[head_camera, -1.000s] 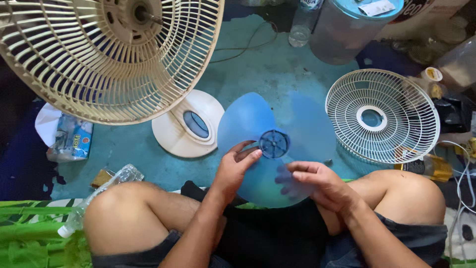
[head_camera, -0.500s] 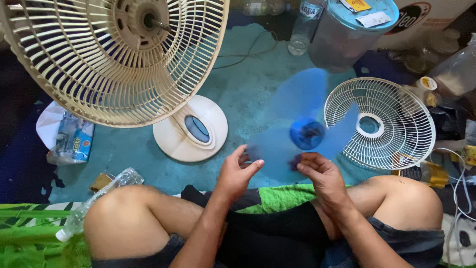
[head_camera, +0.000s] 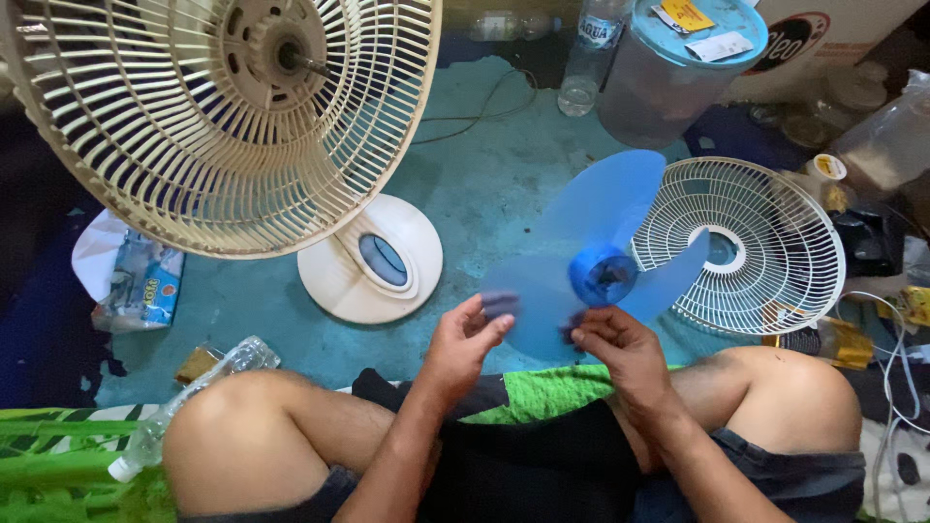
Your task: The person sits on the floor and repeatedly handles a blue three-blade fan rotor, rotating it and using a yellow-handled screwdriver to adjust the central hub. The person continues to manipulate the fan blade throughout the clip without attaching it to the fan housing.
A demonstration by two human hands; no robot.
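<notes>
A translucent blue three-blade fan propeller [head_camera: 596, 254] is held up above the floor in front of my crossed legs. My left hand [head_camera: 465, 341] pinches the edge of its lower-left blade. My right hand [head_camera: 620, 347] grips the same blade close to the round blue hub [head_camera: 603, 275]. A cream desk fan stands at the left, its rear grille [head_camera: 232, 116] and bare motor shaft [head_camera: 291, 60] facing me, on a round base [head_camera: 373, 260].
A detached white front grille [head_camera: 775, 242] lies on the teal floor at the right. A lidded grey plastic tub [head_camera: 678, 68] and a water bottle [head_camera: 591, 53] stand at the back. An empty bottle [head_camera: 184, 397] lies by my left knee, a snack packet [head_camera: 140, 286] further left.
The propeller has been lifted from my lap and moved up and to the right, turning as it went. Both hands followed and still hold it.
</notes>
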